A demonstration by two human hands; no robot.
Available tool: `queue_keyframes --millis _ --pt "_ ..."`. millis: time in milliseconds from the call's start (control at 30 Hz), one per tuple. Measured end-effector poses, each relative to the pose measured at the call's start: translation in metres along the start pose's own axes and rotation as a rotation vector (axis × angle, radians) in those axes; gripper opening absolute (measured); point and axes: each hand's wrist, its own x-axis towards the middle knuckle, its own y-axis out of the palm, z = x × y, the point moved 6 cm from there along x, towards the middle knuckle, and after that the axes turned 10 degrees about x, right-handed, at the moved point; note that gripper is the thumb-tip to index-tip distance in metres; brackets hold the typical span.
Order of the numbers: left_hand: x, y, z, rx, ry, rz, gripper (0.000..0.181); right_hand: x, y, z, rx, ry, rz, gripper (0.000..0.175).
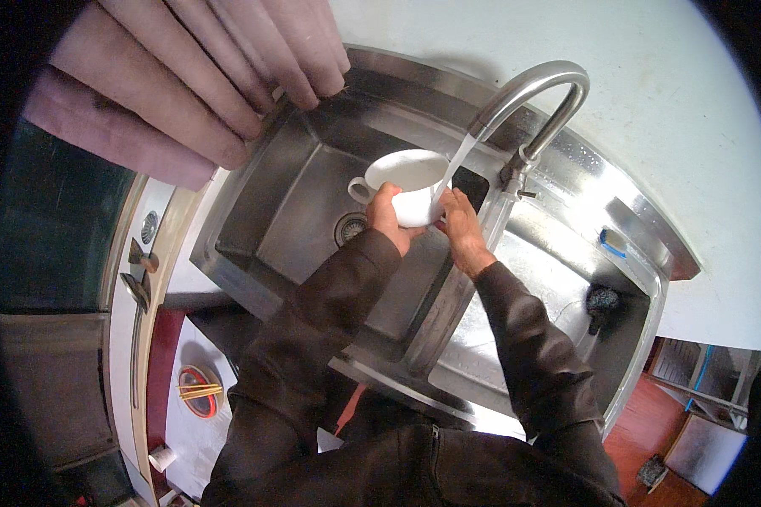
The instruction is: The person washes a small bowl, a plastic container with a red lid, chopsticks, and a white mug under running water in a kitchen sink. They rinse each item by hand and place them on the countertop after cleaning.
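Observation:
A wide white mug (412, 204) with a loop handle is held between both hands above the left basin (292, 215) of a stainless steel sink. My left hand (388, 215) grips its near left side, thumb by the rim and fingers beneath. Against the mug's right side rests my right hand (464, 229), its fingers partly hidden behind the wall. From the gooseneck faucet (574, 73) a water stream (458, 161) runs down onto the mug's right side. The mug's mouth faces up and away from me, and its inside looks white. Below and left lies the drain (351, 229).
The right basin (520, 291) holds a dark round scrubber (602, 299) with a handle. A blue-edged sponge or brush (612, 243) lies on the back ledge. A pinkish curtain (184, 82) hangs at upper left. At lower left, a bowl (198, 407) carries chopsticks (200, 391).

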Motion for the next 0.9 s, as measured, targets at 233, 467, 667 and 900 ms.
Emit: queue_keyframes --millis 233,467,667,900 --pt "-0.004 0.016 0.016 -0.293 0.067 0.077 0.055 0.028 0.020 -0.028 0.446 -0.108 -0.206 0.077" --pt "-0.024 0.017 0.019 -0.213 0.024 0.010 0.053 0.032 0.011 -0.021 0.603 0.065 -0.212 0.062" --pt "-0.036 0.016 0.016 -0.138 -0.052 0.155 0.057 0.034 0.001 -0.016 0.403 -0.032 -0.174 0.057" --pt "-0.029 -0.002 0.008 0.101 0.092 -0.112 0.059 0.006 0.002 -0.022 -0.141 -0.282 -0.308 0.060"
